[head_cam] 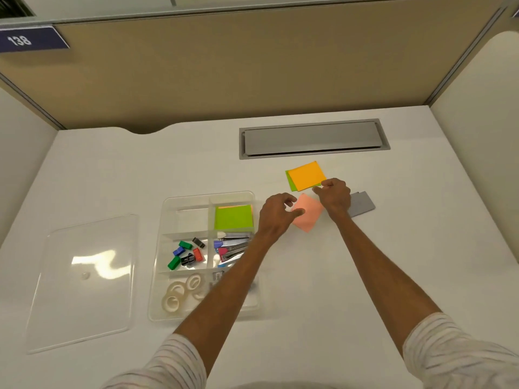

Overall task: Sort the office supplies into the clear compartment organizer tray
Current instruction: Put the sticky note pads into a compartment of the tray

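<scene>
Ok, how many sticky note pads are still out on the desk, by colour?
Orange pad: 1, lying on top of the green one
Green pad: 1, only its edge shows
Pink pad: 1, between the left hand and the right hand
Total: 3

Both hands out over the white counter: left hand touching pink sticky pad, right hand pinching orange pad. Clear organizer tray left, partly filled.

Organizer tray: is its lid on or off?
Off. The clear lid lies flat on the desk left of the organizer tray, whose compartments are uncovered.
</scene>
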